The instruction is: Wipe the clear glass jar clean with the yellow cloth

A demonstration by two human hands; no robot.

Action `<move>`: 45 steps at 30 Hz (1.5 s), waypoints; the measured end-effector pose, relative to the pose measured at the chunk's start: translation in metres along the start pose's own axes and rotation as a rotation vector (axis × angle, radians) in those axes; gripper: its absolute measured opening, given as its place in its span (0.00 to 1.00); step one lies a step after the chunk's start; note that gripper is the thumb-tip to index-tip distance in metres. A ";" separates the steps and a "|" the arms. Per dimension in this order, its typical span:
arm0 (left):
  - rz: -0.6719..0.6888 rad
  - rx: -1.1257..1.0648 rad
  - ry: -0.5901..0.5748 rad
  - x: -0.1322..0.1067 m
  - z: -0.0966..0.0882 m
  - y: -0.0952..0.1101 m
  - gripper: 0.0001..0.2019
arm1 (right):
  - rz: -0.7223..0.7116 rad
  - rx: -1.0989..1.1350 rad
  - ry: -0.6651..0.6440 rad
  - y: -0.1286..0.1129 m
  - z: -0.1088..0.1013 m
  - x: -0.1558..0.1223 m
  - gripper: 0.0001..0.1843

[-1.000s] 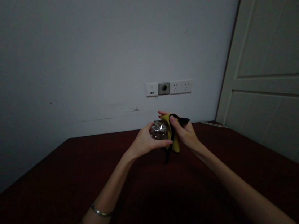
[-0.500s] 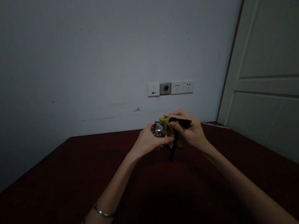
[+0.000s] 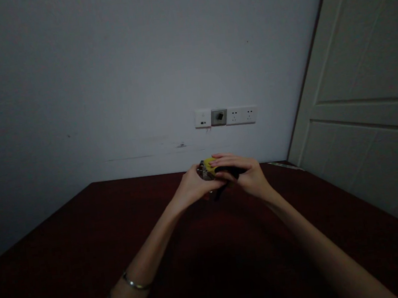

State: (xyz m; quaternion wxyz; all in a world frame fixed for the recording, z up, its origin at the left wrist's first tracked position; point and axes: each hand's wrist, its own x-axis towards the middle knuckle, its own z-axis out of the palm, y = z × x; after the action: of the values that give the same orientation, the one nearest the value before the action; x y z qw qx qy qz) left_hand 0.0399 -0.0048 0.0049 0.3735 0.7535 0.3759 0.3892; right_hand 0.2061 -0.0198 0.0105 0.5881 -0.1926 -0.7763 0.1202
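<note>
Both of my hands meet above the far middle of a dark red table (image 3: 87, 240). My left hand (image 3: 192, 188) is wrapped round a small shiny clear object (image 3: 203, 171), perhaps glass; most of it is hidden. My right hand (image 3: 248, 177) presses a yellow cloth with a black edge (image 3: 210, 162) onto the top of that object, fingers closed over the cloth. Two silver bangles (image 3: 126, 295) ring my left forearm.
A pale wall stands behind the table with a row of white sockets and a switch (image 3: 226, 116). A white panelled door (image 3: 370, 99) fills the right side. The room is dim.
My right hand has swung the yellow cloth from the object's right side up over its top, so less cloth hangs down. My left hand kept its hold.
</note>
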 end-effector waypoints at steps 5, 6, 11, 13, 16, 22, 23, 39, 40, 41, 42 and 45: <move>-0.069 0.022 0.098 0.004 -0.002 -0.009 0.25 | 0.008 0.026 -0.166 -0.008 -0.001 0.000 0.12; -0.073 0.020 0.102 0.005 -0.002 -0.010 0.26 | 0.020 0.019 -0.161 -0.009 -0.001 0.000 0.12; -0.025 -0.039 0.049 0.003 -0.001 -0.009 0.24 | 0.074 -0.007 -0.070 -0.002 -0.008 0.000 0.09; -0.015 -0.046 0.036 0.003 -0.001 -0.009 0.25 | 0.090 -0.016 -0.061 0.000 -0.011 -0.001 0.09; -0.009 -0.048 0.016 0.001 -0.002 -0.007 0.25 | 0.086 0.003 -0.094 -0.003 -0.013 -0.002 0.10; 0.005 -0.103 -0.033 -0.006 -0.001 0.006 0.25 | 0.122 0.035 -0.093 -0.010 -0.019 0.001 0.07; 0.004 -0.117 -0.036 -0.007 0.000 0.008 0.26 | 0.154 0.036 -0.058 -0.009 -0.020 0.001 0.06; -0.083 -0.198 -0.025 -0.002 -0.011 0.004 0.22 | 0.366 -0.205 0.030 0.021 -0.021 -0.010 0.21; -0.086 -0.195 -0.021 -0.002 -0.012 0.005 0.22 | 0.318 -0.254 0.000 0.018 -0.020 -0.010 0.21; -0.089 -0.193 -0.015 -0.002 -0.013 0.006 0.22 | 0.269 -0.294 -0.022 0.016 -0.020 -0.010 0.21; -0.091 -0.194 -0.010 -0.002 -0.014 0.006 0.22 | 0.223 -0.323 -0.040 0.014 -0.019 -0.010 0.22; -0.088 -0.201 0.003 -0.003 -0.016 0.007 0.22 | 0.128 -0.351 -0.099 0.008 -0.019 -0.010 0.24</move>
State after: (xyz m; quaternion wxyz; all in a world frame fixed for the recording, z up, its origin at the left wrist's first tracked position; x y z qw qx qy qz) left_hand 0.0268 -0.0061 0.0167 0.4634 0.6943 0.3682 0.4095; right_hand 0.2282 -0.0179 0.0036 0.4977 -0.3349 -0.7995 0.0295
